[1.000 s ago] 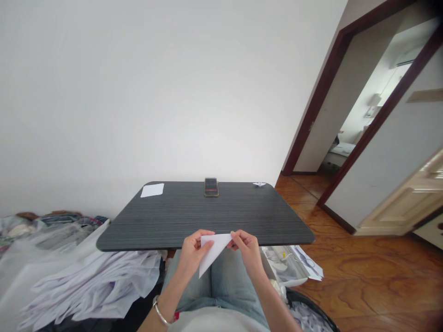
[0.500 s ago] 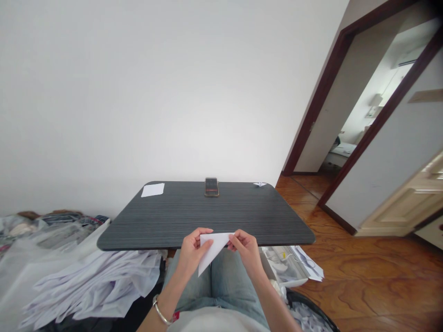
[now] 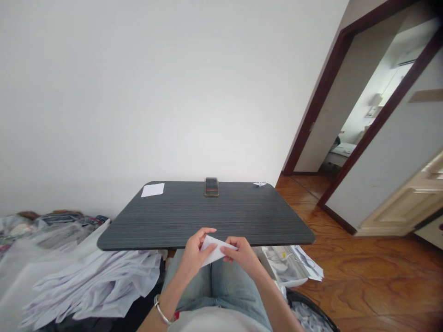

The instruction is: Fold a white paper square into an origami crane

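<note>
Held paper (image 3: 215, 256) is over the lap (image 3: 226, 283), by the table (image 3: 180, 214).

- The paper (image 3: 216, 255) is white and plain, with straight edges.
- It looks folded, and it gets thin and pointy on the right side.
- Its top edge slants down to the right, so it sits tilted.
- The left hand (image 3: 195, 252) and the right hand (image 3: 242, 254) pinch it, with both thumbs on it.
- It is up over the legs (image 3: 221, 283), by the near edge of the worktop (image 3: 207, 216).
</note>
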The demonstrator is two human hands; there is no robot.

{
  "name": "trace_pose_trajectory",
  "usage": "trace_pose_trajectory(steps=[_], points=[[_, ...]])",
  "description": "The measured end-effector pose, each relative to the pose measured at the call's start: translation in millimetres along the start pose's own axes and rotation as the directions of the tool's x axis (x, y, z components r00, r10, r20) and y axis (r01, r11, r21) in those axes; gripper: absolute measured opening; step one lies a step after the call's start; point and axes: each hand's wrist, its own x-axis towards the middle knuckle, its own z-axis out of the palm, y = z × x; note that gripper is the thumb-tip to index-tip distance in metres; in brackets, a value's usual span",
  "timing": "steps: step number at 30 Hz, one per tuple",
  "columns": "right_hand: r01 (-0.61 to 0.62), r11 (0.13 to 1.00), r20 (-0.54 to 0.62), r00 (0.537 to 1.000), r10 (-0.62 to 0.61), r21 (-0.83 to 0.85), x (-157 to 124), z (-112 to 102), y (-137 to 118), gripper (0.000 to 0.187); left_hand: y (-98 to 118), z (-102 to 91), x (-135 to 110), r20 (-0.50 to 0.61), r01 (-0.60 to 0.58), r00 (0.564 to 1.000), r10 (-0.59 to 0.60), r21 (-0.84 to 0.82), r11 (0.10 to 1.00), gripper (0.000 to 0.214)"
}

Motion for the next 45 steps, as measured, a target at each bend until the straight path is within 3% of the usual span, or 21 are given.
trace_pose_trajectory(steps=[4,7,11,16,18,21,25,31,41,45], points=[[-0.029,0.999,-0.029,0.999,0.03,0.022,0,1,1,0.024,-2,-0.8,0,0.022,-0.01,1.0,0.01,0.007,1.0,0.043],[0.004,0.997,-0.142,0.99,0.006,0.071,1,1,-1,0.027,-2,-6.2,1,0.015,-0.011,1.0,0.011,-0.023,1.0,0.047],[0.085,0.985,-0.279,0.959,-0.04,0.15,2,1,-2,0.03,-1,-9.6,3,-0.065,0.063,0.995,-0.07,-0.109,0.992,0.049],[0.146,0.977,-0.22,0.969,-0.11,0.157,3,8,4,0.027,4,-5.0,2,-0.255,-0.034,0.967,-0.025,-0.224,0.974,0.04],[0.146,0.981,-0.168,0.978,-0.124,0.124,2,10,5,0.024,4,-4.4,1,-0.277,-0.082,0.961,0.015,-0.232,0.969,0.034],[0.138,0.989,-0.136,0.982,-0.13,0.05,2,11,6,0.023,4,-5.2,1,-0.239,-0.114,0.969,0.062,-0.211,0.971,0.028],[0.152,0.986,-0.222,0.962,-0.162,-0.06,3,10,5,0.028,2,-4.8,0,-0.166,-0.111,0.982,0.09,-0.124,0.986,0.023],[0.139,0.99,-0.244,0.96,-0.134,0.002,3,9,3,0.035,3,-2.4,-1,-0.126,-0.117,0.986,0.109,-0.056,0.992,0.02],[0.106,0.994,-0.278,0.955,-0.103,-0.002,2,11,-2,0.037,13,0.8,-2,-0.14,-0.074,0.989,0.041,-0.236,0.969,0.038],[0.125,0.992,-0.308,0.944,-0.115,0.01,2,11,0,0.036,9,6.8,-1,-0.103,-0.027,0.995,-0.002,-0.284,0.958,0.062]])
